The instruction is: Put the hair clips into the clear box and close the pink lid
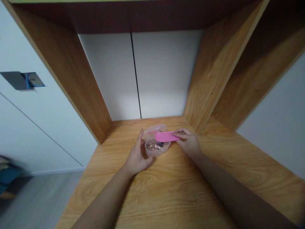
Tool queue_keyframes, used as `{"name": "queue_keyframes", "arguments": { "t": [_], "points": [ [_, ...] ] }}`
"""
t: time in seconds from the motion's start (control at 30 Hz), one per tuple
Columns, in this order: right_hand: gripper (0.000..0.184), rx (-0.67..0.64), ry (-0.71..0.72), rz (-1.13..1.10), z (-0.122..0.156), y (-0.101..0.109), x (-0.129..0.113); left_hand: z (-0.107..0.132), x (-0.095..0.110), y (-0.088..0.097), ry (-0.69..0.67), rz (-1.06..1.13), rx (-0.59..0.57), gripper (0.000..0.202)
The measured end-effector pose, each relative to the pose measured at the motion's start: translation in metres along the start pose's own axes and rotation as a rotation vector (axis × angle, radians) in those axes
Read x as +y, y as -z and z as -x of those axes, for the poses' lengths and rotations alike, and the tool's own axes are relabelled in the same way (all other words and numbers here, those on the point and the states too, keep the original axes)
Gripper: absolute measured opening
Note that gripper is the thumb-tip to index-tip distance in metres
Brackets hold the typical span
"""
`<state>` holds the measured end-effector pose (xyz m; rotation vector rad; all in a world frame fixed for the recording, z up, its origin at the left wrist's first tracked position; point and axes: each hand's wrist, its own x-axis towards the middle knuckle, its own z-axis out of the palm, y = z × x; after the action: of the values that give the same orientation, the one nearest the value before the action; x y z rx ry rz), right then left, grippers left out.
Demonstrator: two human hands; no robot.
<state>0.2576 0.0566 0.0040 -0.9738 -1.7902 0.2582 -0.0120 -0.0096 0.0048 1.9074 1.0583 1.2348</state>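
Head view, right fingers [180,135] pinching pink oval [164,136], left fingers [139,140] cupping box [152,153], contents [153,147] indistinct

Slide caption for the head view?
Left hand around an open translucent box of small items; right hand holds a pink oval piece over it.

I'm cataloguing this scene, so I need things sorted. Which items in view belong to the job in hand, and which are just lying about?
In the job:
open clear box, held by the left hand
small mixed items inside it
flat pink piece, held by the right hand

Just about:
wall fitting, far left
blurred pile near the left edge
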Motion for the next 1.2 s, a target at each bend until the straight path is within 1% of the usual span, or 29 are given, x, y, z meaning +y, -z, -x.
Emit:
{"name": "queue_keyframes", "arguments": {
  "t": [0.23,0.33,0.47,0.57,0.67,0.73,0.83,0.87,0.9,0.97,1.0,1.07,1.13,1.2],
  "points": [
    [0.033,-0.001,-0.071,-0.001,-0.003,0.002,0.000,0.000,-0.008,0.001,0.001,-0.008,0.035,0.119],
    [0.031,-0.016,-0.092,-0.004,-0.003,0.000,0.005,0.000,-0.008,0.001,0.004,-0.023,0.036,0.118],
    [0.027,-0.083,-0.141,-0.045,0.000,-0.005,0.011,0.000,-0.008,0.002,-0.004,-0.031,0.034,0.119],
    [0.024,-0.114,-0.158,-0.064,0.001,-0.005,0.009,0.000,-0.008,0.002,0.010,-0.033,0.049,0.118],
    [0.019,-0.093,-0.175,-0.077,-0.002,0.001,0.003,0.000,-0.008,0.002,0.025,-0.039,0.064,0.116],
    [0.024,-0.073,-0.225,-0.087,-0.006,0.008,0.002,0.000,-0.008,0.003,0.030,-0.050,0.072,0.116],
    [0.032,-0.094,-0.405,-0.121,-0.010,0.023,0.007,0.000,-0.006,0.004,0.050,-0.090,0.087,0.116],
    [0.032,-0.150,-0.476,-0.153,-0.012,0.028,0.009,0.000,-0.006,0.005,0.054,-0.103,0.091,0.116],
    [0.032,-0.240,-0.547,-0.186,-0.012,0.033,0.012,0.000,-0.005,0.005,0.055,-0.114,0.092,0.116],
    [0.031,-0.394,-0.629,-0.203,-0.013,0.043,0.015,0.000,-0.005,0.005,0.051,-0.123,0.087,0.116],
    [0.032,-0.501,-0.673,-0.199,-0.013,0.047,0.016,0.000,-0.006,0.004,0.049,-0.121,0.087,0.116],
    [0.033,-0.628,-0.722,-0.196,-0.013,0.054,0.018,0.000,-0.007,0.004,0.046,-0.110,0.092,0.116],
    [0.033,-0.680,-0.728,-0.202,-0.012,0.058,0.021,-0.001,-0.008,0.003,0.042,-0.099,0.104,0.116],
    [0.033,-0.694,-0.679,-0.159,-0.012,0.060,0.025,-0.001,-0.008,0.003,0.037,-0.097,0.107,0.116]
  ]
}}
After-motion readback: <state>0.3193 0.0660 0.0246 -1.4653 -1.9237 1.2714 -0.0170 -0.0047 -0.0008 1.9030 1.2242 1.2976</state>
